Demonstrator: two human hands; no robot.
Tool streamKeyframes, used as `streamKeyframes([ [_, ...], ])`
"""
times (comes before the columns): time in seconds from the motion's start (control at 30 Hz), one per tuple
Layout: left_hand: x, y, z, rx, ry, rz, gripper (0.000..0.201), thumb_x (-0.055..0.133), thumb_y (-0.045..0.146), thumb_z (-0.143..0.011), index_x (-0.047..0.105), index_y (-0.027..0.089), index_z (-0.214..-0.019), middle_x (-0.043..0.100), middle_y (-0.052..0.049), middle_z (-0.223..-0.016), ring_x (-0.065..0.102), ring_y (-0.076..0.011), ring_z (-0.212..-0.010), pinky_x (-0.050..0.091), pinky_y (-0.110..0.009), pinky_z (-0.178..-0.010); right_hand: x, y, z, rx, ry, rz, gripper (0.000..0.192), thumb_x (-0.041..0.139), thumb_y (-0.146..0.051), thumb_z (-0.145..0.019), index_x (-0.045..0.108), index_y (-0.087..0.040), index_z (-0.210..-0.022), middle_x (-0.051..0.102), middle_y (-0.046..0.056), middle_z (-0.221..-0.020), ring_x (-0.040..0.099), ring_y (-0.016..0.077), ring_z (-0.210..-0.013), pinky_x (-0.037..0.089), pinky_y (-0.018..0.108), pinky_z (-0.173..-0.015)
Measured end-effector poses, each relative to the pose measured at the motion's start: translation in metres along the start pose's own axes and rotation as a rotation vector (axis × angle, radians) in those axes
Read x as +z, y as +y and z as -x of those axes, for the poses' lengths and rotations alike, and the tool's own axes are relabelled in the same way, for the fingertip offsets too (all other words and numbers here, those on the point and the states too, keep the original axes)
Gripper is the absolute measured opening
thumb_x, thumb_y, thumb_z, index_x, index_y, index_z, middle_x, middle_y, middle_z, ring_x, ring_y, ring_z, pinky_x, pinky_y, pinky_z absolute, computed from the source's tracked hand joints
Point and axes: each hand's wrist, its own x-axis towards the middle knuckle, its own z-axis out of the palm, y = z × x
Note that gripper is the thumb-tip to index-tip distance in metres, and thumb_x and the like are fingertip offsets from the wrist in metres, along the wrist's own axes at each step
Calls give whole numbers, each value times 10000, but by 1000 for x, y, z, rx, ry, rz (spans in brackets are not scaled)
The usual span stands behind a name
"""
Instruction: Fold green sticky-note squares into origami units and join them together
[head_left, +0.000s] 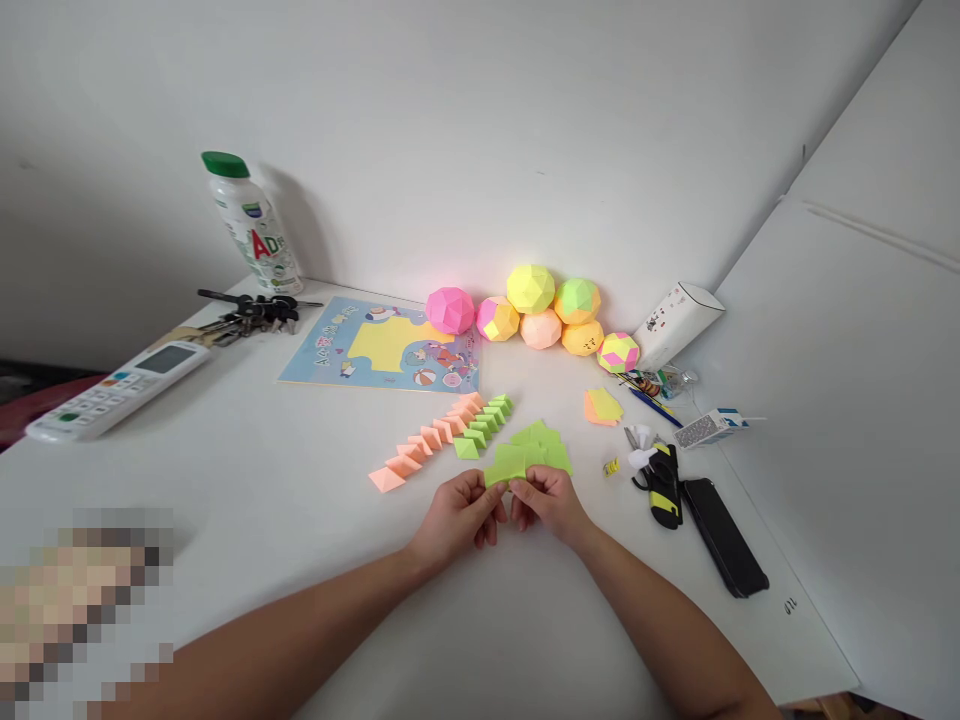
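Between both hands is a green paper sheet [505,470], pinched along its near edge. My left hand [459,515] closes thumb and fingers on its left part. My right hand [551,500] grips the right part the same way, the two thumbs almost meeting. Just beyond lie loose green paper sheets [553,452], overlapping one another. Left of these runs a row of folded green paper pieces [484,425], and beside it a longer row of folded orange paper pieces [426,443].
Faceted paper balls [531,290] stand against the wall, near a blue printed pad [345,345]. On the left are a bottle [255,225], keys [259,312] and a remote control [120,390]. A yellow-black cutter [664,487], a black pouch [724,537] and orange-yellow paper [603,406] lie right.
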Motion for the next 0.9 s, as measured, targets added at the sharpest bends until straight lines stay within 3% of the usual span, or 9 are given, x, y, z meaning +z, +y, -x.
streamKeyframes([
  [0.37, 1, 1, 1, -17, -33, -56, 337, 572, 493, -743, 455, 181, -694, 561, 43, -550, 504, -86, -385, 362, -193, -362, -1, 1, 1, -30, -55, 9, 310, 576, -424, -790, 514, -163, -635, 603, -9, -515, 510, 91, -396, 405, 209, -398],
  [0.6, 1, -1, 2, 17, -48, -65, 317, 547, 480, -769, 459, 181, -711, 579, 24, -580, 518, -98, -441, 373, -195, -392, -4, 4, 1, -36, -145, -31, 179, 624, -338, -744, 564, -170, -744, 613, -9, -606, 539, 110, -502, 425, 225, -473],
  [0.9, 3, -1, 3, 33, -70, -101, 328, 543, 492, -767, 447, 186, -699, 569, 34, -516, 502, -94, -414, 364, -196, -394, -3, 8, 1, -35, -83, -17, 140, 592, -289, -727, 526, -171, -693, 597, -19, -557, 521, 97, -439, 409, 215, -420],
])
